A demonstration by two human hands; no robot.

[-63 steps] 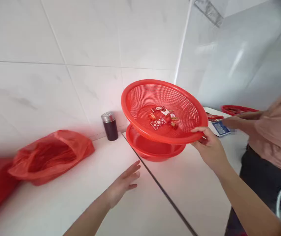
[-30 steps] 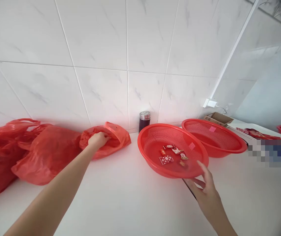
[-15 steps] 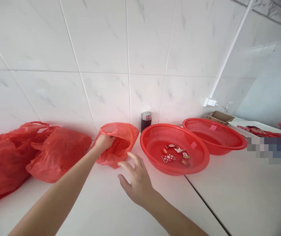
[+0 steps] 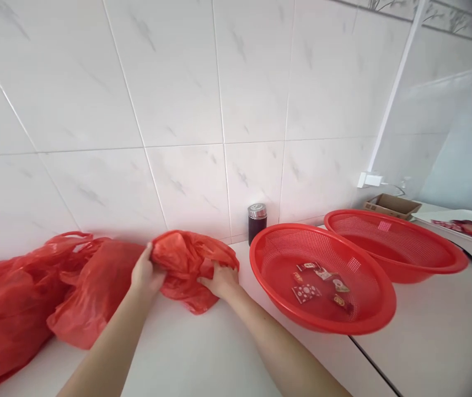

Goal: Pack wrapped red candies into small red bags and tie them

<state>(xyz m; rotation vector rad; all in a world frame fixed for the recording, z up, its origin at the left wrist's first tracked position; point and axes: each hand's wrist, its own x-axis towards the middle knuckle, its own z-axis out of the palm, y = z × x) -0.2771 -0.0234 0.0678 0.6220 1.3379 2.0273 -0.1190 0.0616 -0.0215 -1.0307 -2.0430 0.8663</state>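
"Edges and room, quick?"

"Red bag (image 4: pixel 186 262) is in front of me. From it: wall (image 4: pixel 178 82) at 12, close; neighbouring bag (image 4: pixel 99 300) at 9, just past my left hand; flask (image 4: pixel 257 229) at 2; near basket (image 4: pixel 276 267) at 3, thin strip of table between. Far basket (image 4: pixel 405 270) beyond it, also about 3. Open white table (image 4: pixel 203 353) at 6, my forearms crossing it. Table seam (image 4: pixel 374 365) at 4."

"Hands?"

"Left (image 4: pixel 145 278) half open on the bag's 9 o'clock side. Right (image 4: pixel 221 281) at 3 o'clock, thumb spread off the fingers, on the plastic. Can't tell if either actually grips."

"Changed from half a second ago?"

"Left was inside the bag's mouth, right hovered free beside it. Now both touch the bag, mouth folded over, crumpled. Wrapped sweets (image 4: pixel 306 292) still in near basket."
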